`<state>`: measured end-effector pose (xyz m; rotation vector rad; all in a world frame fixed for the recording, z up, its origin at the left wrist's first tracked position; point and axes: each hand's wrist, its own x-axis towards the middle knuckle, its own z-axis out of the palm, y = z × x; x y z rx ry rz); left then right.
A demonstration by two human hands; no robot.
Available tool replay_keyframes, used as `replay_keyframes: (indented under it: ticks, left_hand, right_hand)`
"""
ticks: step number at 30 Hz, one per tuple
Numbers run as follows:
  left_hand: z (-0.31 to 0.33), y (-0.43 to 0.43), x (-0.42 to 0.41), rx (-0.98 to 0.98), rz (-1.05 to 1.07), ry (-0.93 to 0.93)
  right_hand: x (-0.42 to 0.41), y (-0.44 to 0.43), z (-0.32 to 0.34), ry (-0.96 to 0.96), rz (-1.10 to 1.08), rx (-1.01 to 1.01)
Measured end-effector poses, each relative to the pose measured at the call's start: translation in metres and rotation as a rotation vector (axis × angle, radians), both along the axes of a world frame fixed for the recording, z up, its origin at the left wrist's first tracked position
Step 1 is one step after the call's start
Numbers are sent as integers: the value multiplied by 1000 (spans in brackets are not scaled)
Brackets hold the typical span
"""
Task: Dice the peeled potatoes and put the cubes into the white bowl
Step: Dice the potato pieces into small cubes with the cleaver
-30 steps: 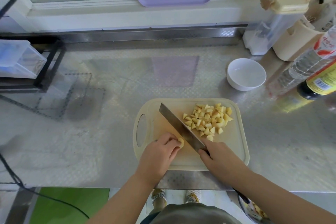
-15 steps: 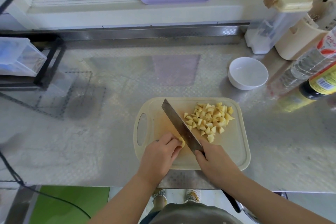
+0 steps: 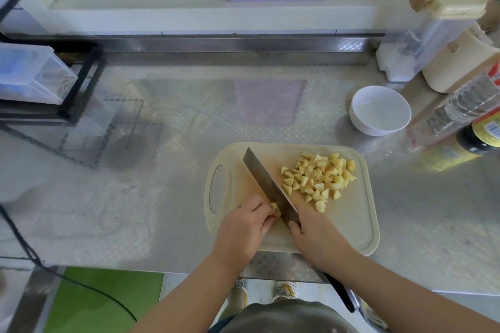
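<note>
Here, a steel kitchen counter (image 3: 189,121) is seen from above and fills most of the view. A pale plastic cutting board (image 3: 349,224) is laid on it near the front edge. A white bowl (image 3: 373,128) is set on the counter beyond the board's far right corner, apart from it, and no potato is seen inside.

A broad knife (image 3: 266,184) is held on a slant across the board, edge down. It is gripped by the right hand (image 3: 316,232), with the fingers wrapped round where blade meets handle. A heap of yellow potato cubes (image 3: 319,178) is spread over the far right part of the board, just right of the blade. A small uncut piece of potato (image 3: 275,209) is pinched under the curled fingertips of the left hand (image 3: 243,227), just beside the blade's left face.

The cubes are judged to be light, firm and wet with starch, so they are likely to be slippery and to cling to steel. They are best scooped up together on the flat of the blade or in a cupped palm, not picked up singly. The small piece is judged awkward, since little is offered to hold. It is best pressed from above, with fingertips tucked back from the edge. The bowl is probably light and may slide when cubes are tipped in.
</note>
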<state>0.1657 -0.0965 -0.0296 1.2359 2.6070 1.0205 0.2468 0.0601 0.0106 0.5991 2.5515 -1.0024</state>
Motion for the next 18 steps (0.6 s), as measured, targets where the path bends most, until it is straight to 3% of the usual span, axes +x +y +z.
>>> replay_keyframes:
  ticks: [8, 18]
  left_hand:
    - [4, -3, -13, 6, 146, -178]
    - [7, -5, -20, -136, 154, -163]
  right_hand:
    - [3, 16, 1, -16, -44, 90]
    - [6, 24, 3, -11, -29, 74]
